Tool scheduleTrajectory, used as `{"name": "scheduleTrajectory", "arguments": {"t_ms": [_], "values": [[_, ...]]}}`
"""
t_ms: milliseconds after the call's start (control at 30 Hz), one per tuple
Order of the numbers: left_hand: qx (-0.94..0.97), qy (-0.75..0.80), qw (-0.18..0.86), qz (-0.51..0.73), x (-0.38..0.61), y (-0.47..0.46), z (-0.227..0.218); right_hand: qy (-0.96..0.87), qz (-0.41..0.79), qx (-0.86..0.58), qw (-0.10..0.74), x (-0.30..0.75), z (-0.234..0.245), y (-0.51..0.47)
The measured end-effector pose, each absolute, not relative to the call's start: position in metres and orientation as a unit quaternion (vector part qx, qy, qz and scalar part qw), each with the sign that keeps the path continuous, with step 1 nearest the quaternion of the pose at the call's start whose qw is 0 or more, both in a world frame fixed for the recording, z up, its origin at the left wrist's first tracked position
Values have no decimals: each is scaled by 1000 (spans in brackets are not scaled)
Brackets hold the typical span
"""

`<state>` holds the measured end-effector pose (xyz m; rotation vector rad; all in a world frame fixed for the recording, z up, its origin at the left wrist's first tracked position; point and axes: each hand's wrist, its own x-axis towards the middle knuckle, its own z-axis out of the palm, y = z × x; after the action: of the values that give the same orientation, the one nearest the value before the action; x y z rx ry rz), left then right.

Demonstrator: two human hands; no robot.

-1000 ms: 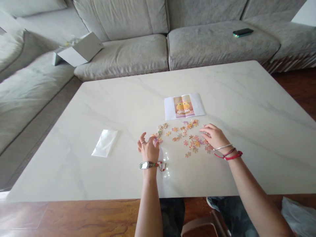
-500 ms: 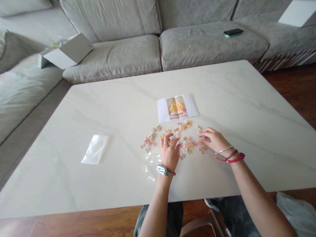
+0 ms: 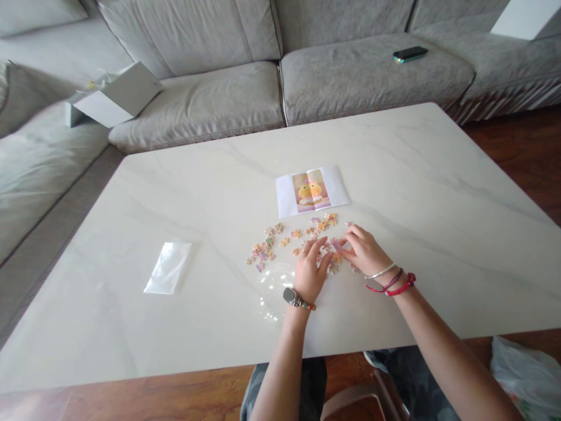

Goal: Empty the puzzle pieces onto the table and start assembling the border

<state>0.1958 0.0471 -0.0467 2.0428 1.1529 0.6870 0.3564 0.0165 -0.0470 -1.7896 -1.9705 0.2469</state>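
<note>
On the near side of the printed sheet (image 3: 312, 192), loose puzzle pieces (image 3: 263, 252) are strewn over the tabletop (image 3: 197, 327). Directly nearer than the sheet, the left hand (image 3: 310, 275) is poised with thumb and fingers parted, nothing seen between them. Nearer than its right edge, the right hand (image 3: 364, 251) is brought to a pinkish-purple piece (image 3: 336, 245), thumb and fingertips drawn close; whether it is pinched or merely touched cannot be told. The step in hand is judged to be the handling of single pieces; for the next move, a light, exact fingertip grip seems called for (thin edges on a smooth surface are not easily caught). Pieces beneath both hands are hidden, and their printed details are too small to be made out. Well beyond the sheet to the right, a white box (image 3: 526, 17) is cut off by the view's edge.
</note>
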Motion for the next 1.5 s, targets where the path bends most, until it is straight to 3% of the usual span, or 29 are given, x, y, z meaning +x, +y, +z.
{"name": "scheduleTrajectory", "arguments": {"t_ms": [133,233,333,433,633,800,933,1200,1333,1500], "values": [[705,428,499,266,198,48,-45,-741,101,-616,247,344,-37,16],[680,436,521,275,195,53,-46,-746,120,-597,269,343,-36,17],[677,498,468,272,175,64,-45,-729,120,-613,280,349,-43,21],[649,623,336,278,138,80,-46,-720,85,-649,231,354,-53,27],[646,728,167,154,87,97,-56,-720,55,-669,175,350,-64,31],[648,728,110,192,108,89,-48,-705,44,-687,170,349,-56,29],[667,687,125,260,123,83,-41,-707,46,-686,164,352,-53,28],[614,743,102,246,81,92,-45,-710,78,-686,139,355,-66,30],[627,713,136,283,97,87,-39,-708,69,-694,112,355,-67,29],[708,559,330,278,148,68,-40,-703,40,-699,127,359,-58,27]]}}
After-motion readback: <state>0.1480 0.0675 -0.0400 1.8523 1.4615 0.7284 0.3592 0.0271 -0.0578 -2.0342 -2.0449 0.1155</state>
